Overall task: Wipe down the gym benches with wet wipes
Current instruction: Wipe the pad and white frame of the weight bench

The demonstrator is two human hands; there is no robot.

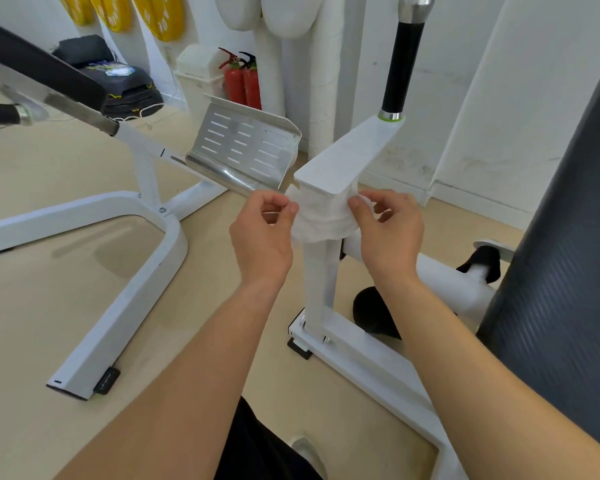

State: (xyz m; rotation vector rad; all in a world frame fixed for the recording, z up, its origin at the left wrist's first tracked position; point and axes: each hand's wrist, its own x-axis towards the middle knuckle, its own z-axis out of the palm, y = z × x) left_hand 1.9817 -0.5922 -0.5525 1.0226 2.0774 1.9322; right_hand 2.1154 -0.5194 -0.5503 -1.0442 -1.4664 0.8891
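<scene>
Wipe (pixel 321 220) round post (pixel 317 282); left hand (pixel 262 233), right hand (pixel 388 230)

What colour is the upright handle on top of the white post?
The handle is black, with a silver cap on top; the head view shows it.

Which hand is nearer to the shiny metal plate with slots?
Left. The left hand pinches the wipe close beside the metal plate; the right hand pinches it across the white post, farther away.

Crumpled white wet wipe (pixel 321 216), wrapped round white bench post (pixel 317 282), just under its flat top
</scene>
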